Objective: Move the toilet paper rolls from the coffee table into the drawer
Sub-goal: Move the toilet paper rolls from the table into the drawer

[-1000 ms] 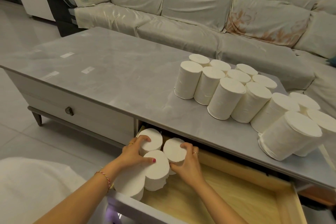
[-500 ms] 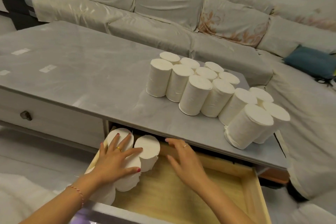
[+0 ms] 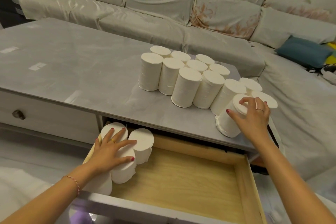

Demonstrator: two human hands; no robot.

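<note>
Several white toilet paper rolls [image 3: 185, 87] stand upright in a cluster on the grey coffee table [image 3: 81, 71]. Below the table's right part an open wooden drawer [image 3: 181, 178] holds several rolls [image 3: 141, 142] standing in its left end. My left hand [image 3: 109, 151] lies flat with spread fingers on top of those rolls. My right hand [image 3: 252, 118] grips the top of the nearest roll [image 3: 227, 123] at the table's front right corner, thumb on the near side and fingers curled over the top edge.
A pale sofa [image 3: 163, 14] wraps behind and to the right of the table, with a teal cushion [image 3: 303, 52] on it. A shut drawer with a round knob [image 3: 18, 114] is at the left. The open drawer's front panel [image 3: 127, 211] juts toward me.
My right hand left the drawer and rose to the table's right corner, where it took hold of the nearest roll. My left hand stayed on the rolls in the drawer.
</note>
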